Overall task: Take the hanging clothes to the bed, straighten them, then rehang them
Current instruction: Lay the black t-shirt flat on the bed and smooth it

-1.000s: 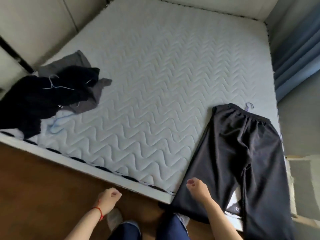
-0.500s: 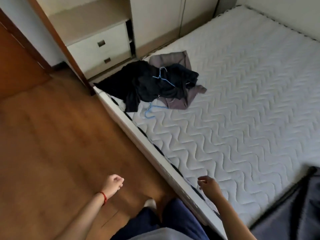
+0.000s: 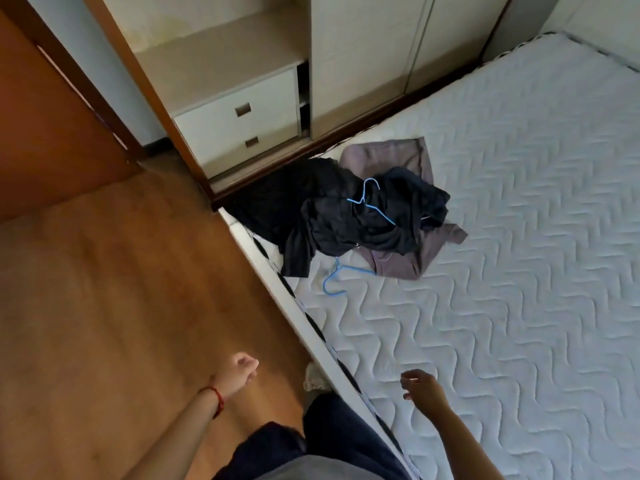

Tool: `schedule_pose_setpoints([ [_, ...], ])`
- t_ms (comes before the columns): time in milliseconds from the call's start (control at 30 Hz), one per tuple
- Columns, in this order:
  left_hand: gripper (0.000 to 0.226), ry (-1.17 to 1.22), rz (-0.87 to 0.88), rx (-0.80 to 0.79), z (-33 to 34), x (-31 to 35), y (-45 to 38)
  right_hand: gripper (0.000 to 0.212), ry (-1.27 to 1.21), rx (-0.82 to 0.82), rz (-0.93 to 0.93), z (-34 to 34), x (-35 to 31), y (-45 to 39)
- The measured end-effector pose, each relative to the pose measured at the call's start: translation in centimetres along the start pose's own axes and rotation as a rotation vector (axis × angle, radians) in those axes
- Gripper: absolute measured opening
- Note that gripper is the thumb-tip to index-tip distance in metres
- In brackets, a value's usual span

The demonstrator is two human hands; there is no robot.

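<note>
A crumpled pile of black clothes [image 3: 346,216] lies on the near corner of the white quilted bed [image 3: 502,271], on top of a mauve-grey garment [image 3: 391,157]. One blue wire hanger [image 3: 372,200] rests on the black pile, and another blue hanger [image 3: 337,278] pokes out below it onto the mattress. My left hand [image 3: 240,372] hangs over the floor, fingers curled, holding nothing. My right hand [image 3: 420,386] hovers over the bed's edge with loosely bent fingers, empty. Both hands are well short of the pile.
A wardrobe with white drawers [image 3: 239,123] and closed doors [image 3: 360,60] stands behind the bed's corner. A brown wooden door [image 3: 45,126] is at the left. Wooden floor [image 3: 104,306] runs along the bed. My legs and a foot [image 3: 315,375] are beside the bed frame.
My view has swung left, from the dark trousers spread on the bed's right side toward the clothes pile and wardrobe. The trousers are out of view. Both hands stay empty.
</note>
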State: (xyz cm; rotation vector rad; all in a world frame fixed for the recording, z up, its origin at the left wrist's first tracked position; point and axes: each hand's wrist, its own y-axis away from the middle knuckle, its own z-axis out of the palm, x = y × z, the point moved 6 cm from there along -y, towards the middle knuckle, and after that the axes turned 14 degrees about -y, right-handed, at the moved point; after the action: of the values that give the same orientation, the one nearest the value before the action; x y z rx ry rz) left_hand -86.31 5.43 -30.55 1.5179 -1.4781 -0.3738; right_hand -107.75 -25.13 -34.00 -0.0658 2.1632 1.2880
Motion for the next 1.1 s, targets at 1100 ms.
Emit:
schedule_pose_setpoints([
  [1100, 0.029, -0.698, 0.670, 0.057, -9.1, 35.4, -33.9, 0.034, -0.154, 0.512, -0.055, -1.5, -25.7, -26.3],
])
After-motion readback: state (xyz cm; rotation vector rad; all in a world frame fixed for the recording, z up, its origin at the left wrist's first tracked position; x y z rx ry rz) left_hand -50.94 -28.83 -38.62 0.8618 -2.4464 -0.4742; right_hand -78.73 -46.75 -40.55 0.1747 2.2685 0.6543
